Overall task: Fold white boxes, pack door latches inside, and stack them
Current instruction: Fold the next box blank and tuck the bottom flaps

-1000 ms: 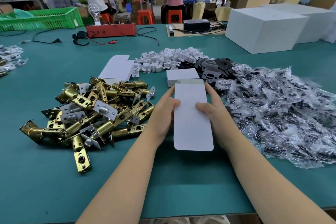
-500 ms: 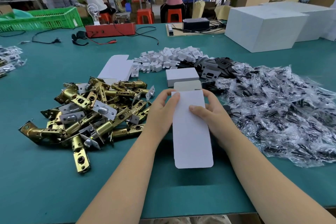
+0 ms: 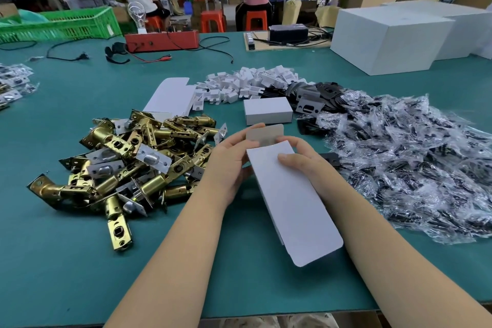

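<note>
Both the left hand (image 3: 229, 160) and right hand (image 3: 303, 162) grip a flat white box blank (image 3: 292, 200) above the tabletop's (image 3: 66, 261) near edge, the folding step barely begun; next it likely needs squeezing open and its end flap (image 3: 265, 132) tucked.

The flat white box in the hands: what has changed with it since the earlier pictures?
The flat white box has come nearer the person and tilted, its near end now swung to the right. Its far flap is bent up. The left hand and right hand keep their grip on it. The latch pile and folded box stayed put.
</note>
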The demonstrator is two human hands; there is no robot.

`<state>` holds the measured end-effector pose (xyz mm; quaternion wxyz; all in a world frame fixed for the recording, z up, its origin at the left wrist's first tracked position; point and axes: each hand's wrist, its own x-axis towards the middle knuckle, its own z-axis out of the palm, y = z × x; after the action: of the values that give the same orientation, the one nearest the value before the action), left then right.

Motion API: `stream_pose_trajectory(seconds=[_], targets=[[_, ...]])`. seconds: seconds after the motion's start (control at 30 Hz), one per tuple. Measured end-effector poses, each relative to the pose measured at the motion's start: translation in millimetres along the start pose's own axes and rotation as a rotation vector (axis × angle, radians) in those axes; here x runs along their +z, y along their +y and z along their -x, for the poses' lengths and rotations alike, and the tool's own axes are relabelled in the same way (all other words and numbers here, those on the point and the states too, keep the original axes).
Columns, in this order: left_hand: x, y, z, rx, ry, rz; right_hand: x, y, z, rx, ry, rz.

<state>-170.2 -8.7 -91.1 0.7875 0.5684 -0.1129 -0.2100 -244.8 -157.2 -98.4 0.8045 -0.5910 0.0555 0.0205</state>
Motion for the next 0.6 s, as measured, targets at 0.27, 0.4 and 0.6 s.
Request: stream_pose_trajectory(seconds=[0.27,0.4,0.6], targets=[[0.7,2.1,5.4,-0.028,-0.035,-0.076,-2.4,-2.4,-1.7,0.067,0.096,0.160],[-1.0,2.4,5.5,-0.100,-0.110,-0.047,-0.4,-5.4,1.3,0.058,0.108,0.168],[0.2,4.1,4.9,-0.083,-0.127,-0.129,1.5,-10.2,8.2,0.037,0.083,0.162]])
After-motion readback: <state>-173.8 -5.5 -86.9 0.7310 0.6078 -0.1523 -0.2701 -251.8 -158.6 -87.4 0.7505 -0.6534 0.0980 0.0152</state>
